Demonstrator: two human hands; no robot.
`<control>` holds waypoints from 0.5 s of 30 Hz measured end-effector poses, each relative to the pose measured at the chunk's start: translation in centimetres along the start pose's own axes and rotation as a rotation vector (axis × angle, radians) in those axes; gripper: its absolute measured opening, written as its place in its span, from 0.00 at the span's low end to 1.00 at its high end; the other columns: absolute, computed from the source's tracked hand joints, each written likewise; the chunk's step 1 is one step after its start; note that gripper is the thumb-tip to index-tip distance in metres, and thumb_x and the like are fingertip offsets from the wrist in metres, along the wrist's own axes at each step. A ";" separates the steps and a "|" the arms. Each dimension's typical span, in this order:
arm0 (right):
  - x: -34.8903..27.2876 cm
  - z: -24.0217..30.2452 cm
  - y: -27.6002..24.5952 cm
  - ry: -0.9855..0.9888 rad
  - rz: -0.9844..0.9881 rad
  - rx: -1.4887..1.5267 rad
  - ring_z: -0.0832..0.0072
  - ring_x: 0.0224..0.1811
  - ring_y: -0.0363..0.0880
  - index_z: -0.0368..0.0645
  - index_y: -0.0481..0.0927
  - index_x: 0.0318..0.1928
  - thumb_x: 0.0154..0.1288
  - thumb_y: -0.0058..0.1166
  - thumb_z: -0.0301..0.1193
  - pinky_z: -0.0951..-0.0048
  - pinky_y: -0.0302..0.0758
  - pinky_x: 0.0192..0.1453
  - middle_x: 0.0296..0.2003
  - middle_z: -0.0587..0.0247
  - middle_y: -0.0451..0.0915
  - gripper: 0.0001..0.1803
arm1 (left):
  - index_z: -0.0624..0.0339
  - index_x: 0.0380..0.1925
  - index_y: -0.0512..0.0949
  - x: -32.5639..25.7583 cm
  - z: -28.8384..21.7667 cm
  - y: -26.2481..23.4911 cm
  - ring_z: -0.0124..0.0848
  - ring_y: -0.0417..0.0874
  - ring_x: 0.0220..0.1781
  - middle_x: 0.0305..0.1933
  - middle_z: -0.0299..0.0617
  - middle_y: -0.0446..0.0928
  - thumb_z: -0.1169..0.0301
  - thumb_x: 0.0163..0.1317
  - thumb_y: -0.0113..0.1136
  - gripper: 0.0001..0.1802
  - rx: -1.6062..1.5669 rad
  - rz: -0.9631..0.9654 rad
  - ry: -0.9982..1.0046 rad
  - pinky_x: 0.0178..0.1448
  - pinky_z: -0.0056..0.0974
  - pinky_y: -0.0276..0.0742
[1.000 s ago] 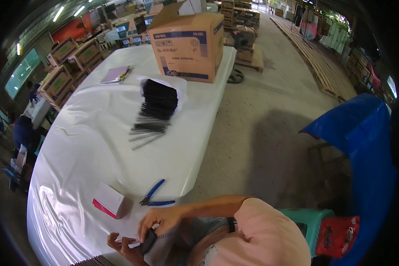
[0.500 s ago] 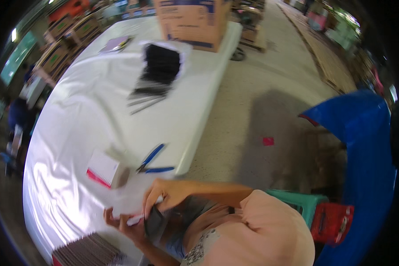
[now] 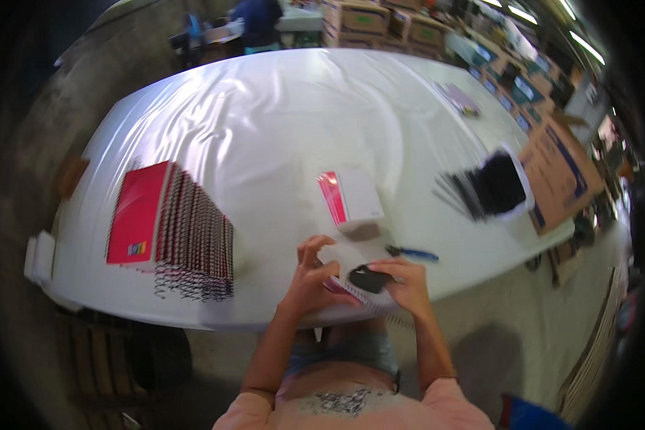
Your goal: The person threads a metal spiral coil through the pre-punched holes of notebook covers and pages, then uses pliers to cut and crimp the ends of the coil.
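At the table's near edge, my left hand curls around a thin spiral notebook, seen nearly edge-on, with a pinkish cover edge. Its wire coil runs down toward my right forearm. My right hand is closed on a small, dark, rounded piece beside the coil; its kind is unclear. Just beyond my hands lies a small stack of white-and-red notebooks. Blue-handled pliers rest to the right of that stack.
A tall pile of red spiral notebooks stands on the left of the white-covered table. Black strips lie at the right near a cardboard box. Far back, a person in dark clothes is beside stacked boxes.
The view has swung left, bringing the whole red notebook pile into sight. My hands have moved apart slightly, and the notebook's coil now shows between them.
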State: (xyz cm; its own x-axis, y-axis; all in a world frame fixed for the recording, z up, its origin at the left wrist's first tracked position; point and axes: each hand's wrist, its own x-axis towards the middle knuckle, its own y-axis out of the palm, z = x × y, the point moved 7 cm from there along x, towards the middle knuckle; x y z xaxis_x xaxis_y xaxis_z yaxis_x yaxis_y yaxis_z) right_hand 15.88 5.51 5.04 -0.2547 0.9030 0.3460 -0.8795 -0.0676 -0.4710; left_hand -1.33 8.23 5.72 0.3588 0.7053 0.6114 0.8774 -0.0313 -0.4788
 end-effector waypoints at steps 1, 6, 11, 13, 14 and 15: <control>-0.2 1.1 -0.4 -0.107 -0.016 0.257 0.64 0.41 0.83 0.39 0.84 0.38 0.48 0.54 0.20 0.71 0.76 0.48 0.37 0.53 0.83 0.14 | 0.58 0.19 0.72 -0.2 -0.1 -0.3 0.50 0.59 0.62 0.58 0.46 0.62 0.59 0.24 0.80 0.27 0.008 -0.015 0.016 0.57 0.49 0.67; 1.3 0.2 -0.9 0.005 -0.091 -0.142 0.64 0.38 0.83 0.37 0.85 0.37 0.48 0.54 0.17 0.70 0.78 0.45 0.36 0.51 0.84 0.13 | 0.58 0.19 0.69 0.2 0.1 0.5 0.50 0.56 0.63 0.59 0.47 0.60 0.56 0.24 0.81 0.30 0.050 -0.011 0.039 0.52 0.46 0.71; 1.6 1.5 0.8 0.014 0.033 0.007 0.68 0.41 0.83 0.36 0.84 0.36 0.44 0.51 0.12 0.74 0.77 0.47 0.37 0.53 0.84 0.17 | 0.58 0.23 0.70 0.1 1.2 0.5 0.49 0.59 0.60 0.57 0.49 0.56 0.53 0.24 0.81 0.33 -0.140 -0.016 -0.063 0.53 0.47 0.70; 1.0 0.0 0.1 0.172 -0.109 0.065 0.68 0.41 0.83 0.36 0.84 0.36 0.44 0.50 0.12 0.74 0.76 0.48 0.38 0.53 0.84 0.17 | 0.59 0.30 0.67 0.0 1.4 0.6 0.49 0.62 0.56 0.52 0.49 0.56 0.60 0.26 0.82 0.35 -0.193 -0.015 -0.064 0.51 0.46 0.72; 0.6 -0.6 -0.6 0.337 -0.244 0.125 0.68 0.41 0.83 0.36 0.85 0.36 0.44 0.49 0.13 0.74 0.76 0.48 0.38 0.53 0.84 0.18 | 0.59 0.30 0.67 -0.1 1.5 0.7 0.49 0.62 0.56 0.52 0.49 0.56 0.60 0.26 0.82 0.35 -0.197 -0.031 -0.067 0.51 0.46 0.72; 0.8 2.0 -0.2 0.075 -0.198 0.499 0.67 0.40 0.83 0.37 0.85 0.37 0.44 0.50 0.14 0.73 0.75 0.49 0.37 0.51 0.84 0.17 | 0.59 0.32 0.65 -0.1 2.1 1.1 0.49 0.62 0.56 0.52 0.50 0.56 0.61 0.26 0.82 0.37 -0.223 -0.010 -0.152 0.51 0.46 0.72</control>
State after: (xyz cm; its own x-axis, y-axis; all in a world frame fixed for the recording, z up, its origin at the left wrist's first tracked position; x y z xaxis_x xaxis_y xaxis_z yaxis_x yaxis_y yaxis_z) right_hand 15.03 5.44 7.02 -0.0517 0.9454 0.3217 -0.9965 -0.0701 0.0460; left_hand -1.11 9.61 3.81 0.3122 0.8043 0.5056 0.9353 -0.1670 -0.3118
